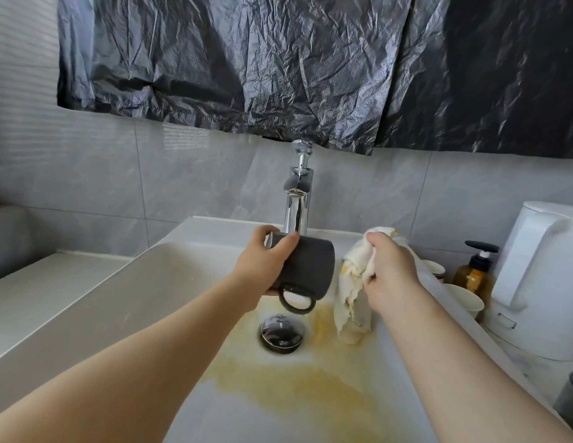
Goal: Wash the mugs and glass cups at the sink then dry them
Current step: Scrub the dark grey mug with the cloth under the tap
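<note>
My left hand (262, 263) grips a dark grey mug (310, 266) above the sink basin (170, 282), just in front of the chrome tap (298, 199). The mug lies on its side with its handle hanging down. To its right, my right hand (390, 270) holds a crumpled white cloth (350, 292) with yellow stains; the cloth hangs down into the basin. Between mug and cloth there is a small gap.
The drain plug (282, 330) sits under the mug, amid yellow staining. On the right counter stand two pale cups (464, 298), an amber pump bottle (473, 273) and a white kettle (541, 276). Black plastic sheeting (278, 65) hangs on the wall behind.
</note>
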`<state>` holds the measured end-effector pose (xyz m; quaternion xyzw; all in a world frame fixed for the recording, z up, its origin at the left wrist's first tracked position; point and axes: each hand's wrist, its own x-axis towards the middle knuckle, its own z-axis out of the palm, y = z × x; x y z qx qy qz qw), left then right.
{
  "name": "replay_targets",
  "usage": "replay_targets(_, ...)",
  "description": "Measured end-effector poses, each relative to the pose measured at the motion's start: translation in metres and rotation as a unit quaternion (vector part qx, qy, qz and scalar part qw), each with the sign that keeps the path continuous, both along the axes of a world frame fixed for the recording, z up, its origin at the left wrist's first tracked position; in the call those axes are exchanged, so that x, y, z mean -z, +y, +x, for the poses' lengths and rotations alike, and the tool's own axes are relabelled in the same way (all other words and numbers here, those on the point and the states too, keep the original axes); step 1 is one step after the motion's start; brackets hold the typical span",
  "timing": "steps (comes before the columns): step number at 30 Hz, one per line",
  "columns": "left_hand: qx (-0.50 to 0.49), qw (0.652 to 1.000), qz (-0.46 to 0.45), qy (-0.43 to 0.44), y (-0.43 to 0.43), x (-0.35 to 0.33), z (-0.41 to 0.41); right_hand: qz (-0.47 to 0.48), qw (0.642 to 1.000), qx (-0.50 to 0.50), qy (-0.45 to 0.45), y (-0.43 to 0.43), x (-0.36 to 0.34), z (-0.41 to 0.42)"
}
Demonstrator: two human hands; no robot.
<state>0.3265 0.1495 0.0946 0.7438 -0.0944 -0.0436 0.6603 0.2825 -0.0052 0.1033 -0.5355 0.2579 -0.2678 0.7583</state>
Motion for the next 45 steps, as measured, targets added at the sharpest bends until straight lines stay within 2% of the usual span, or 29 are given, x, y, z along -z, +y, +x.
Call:
replay_targets(3, -0.020, 0.984, -0.124, 0.128, -0.001, -0.003, 0.001, -0.026, 0.998, -0.057, -0.007, 0.012, 0.003, 0.001)
replay_targets(6, -0.024, 0.938, -0.231, 0.256, 0.009, -0.004, 0.007, -0.026, 0.995, -0.099, -0.020, 0.021, 0.003, 0.000)
replay_targets(10, -0.003, 0.894, -0.284, 0.347, 0.015, 0.001, 0.009, -0.034, 0.995, -0.092, 0.010, 0.020, 0.004, -0.002)
replay_targets(13, 0.015, 0.878, -0.280, 0.388, 0.015, 0.005, 0.012, -0.081, 0.994, -0.063, 0.036, 0.013, 0.006, -0.002)
replay_targets(16, 0.049, 0.878, -0.256, 0.401, 0.016, 0.005, 0.011, -0.128, 0.986, -0.096, 0.047, 0.013, 0.006, -0.005)
replay_targets(19, 0.093, 0.876, -0.253, 0.400, 0.017, 0.006, 0.012, -0.146, 0.965, -0.211, 0.049, 0.023, 0.007, -0.007)
replay_targets(21, 0.121, 0.877, -0.253, 0.389, 0.018, 0.008, 0.013, -0.157, 0.957, -0.242, 0.037, 0.027, 0.009, -0.006)
replay_targets(23, 0.123, 0.890, -0.244, 0.365, 0.020, 0.008, 0.013, -0.163, 0.960, -0.225, 0.029, 0.027, 0.013, -0.002)
replay_targets(28, 0.118, 0.948, -0.164, 0.245, 0.021, -0.003, -0.002, -0.136, 0.973, -0.172, 0.069, 0.032, 0.018, 0.004)
replay_targets(31, 0.139, 0.966, -0.131, 0.174, 0.019, -0.001, -0.004, -0.116, 0.976, -0.170, 0.074, 0.031, 0.019, 0.005)
replay_targets(34, 0.092, 0.978, -0.123, 0.140, 0.016, 0.001, -0.005, -0.107, 0.976, -0.178, 0.063, 0.030, 0.016, 0.005)
replay_targets(37, 0.046, 0.960, -0.161, 0.223, 0.015, 0.002, -0.004, -0.096, 0.981, -0.164, 0.048, 0.026, 0.011, 0.006)
replay_targets(40, 0.038, 0.929, -0.195, 0.311, 0.017, 0.003, -0.005, -0.098, 0.989, -0.086, 0.070, 0.015, 0.009, 0.004)
replay_targets(45, 0.029, 0.902, -0.247, 0.353, 0.011, 0.003, -0.005, -0.052, 0.996, -0.022, 0.068, 0.009, 0.009, -0.001)
